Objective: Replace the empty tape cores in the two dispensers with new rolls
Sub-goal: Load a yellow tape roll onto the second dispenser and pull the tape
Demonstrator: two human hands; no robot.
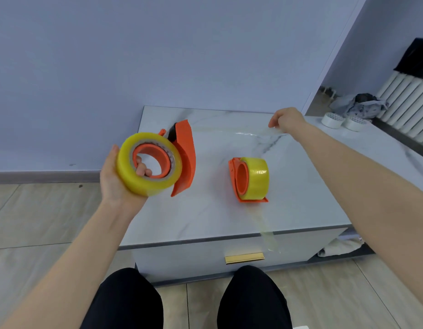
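The white marble-patterned worktop (229, 217) of a low drawer cabinet stood against the wall. At its left edge, held up off the surface, was an orange plastic tape dispenser (184, 157) with a fat yellow roll of clear tape (134, 176) seated on its hub. The left hand (115, 179) gripped it from below, palm cupping the roll and fingers hooked through the hub. Near the middle of the worktop a second orange dispenser (233, 172) lay on its side, loaded with its own yellow roll (259, 179). A loose tail of tape (268, 236) trailed from it over the front edge. The right hand (287, 119) hovered above the far side, fingers curled, pinching a thin clear strip of tape (253, 134) stretched back toward the held dispenser. Two small white tape rolls (332, 119) sat side by side at the far right corner.
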